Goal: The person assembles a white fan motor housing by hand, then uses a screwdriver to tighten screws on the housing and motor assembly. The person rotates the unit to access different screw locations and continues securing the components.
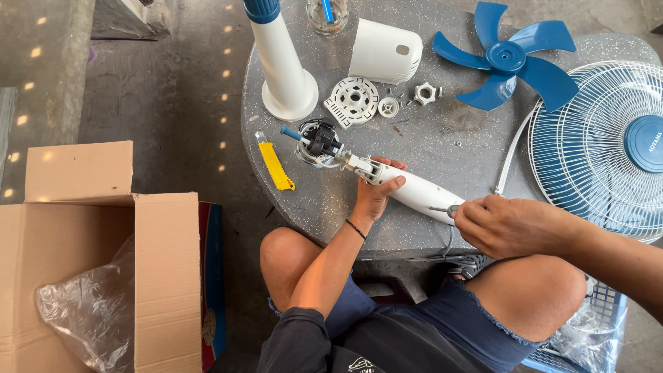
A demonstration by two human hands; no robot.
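Fan neck housing, white, lies across the near edge of the round bench, its motor end pointing left. Left hand has fingers wrapped around its middle; right hand pinches a screwdriver at the housing, seemingly working a screw, which calls for steady turning.

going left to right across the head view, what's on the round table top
yellow tool → white cone-shaped stand tube → round white slotted plate → white motor cover → small white nut → blue fan blade → white wire fan grille
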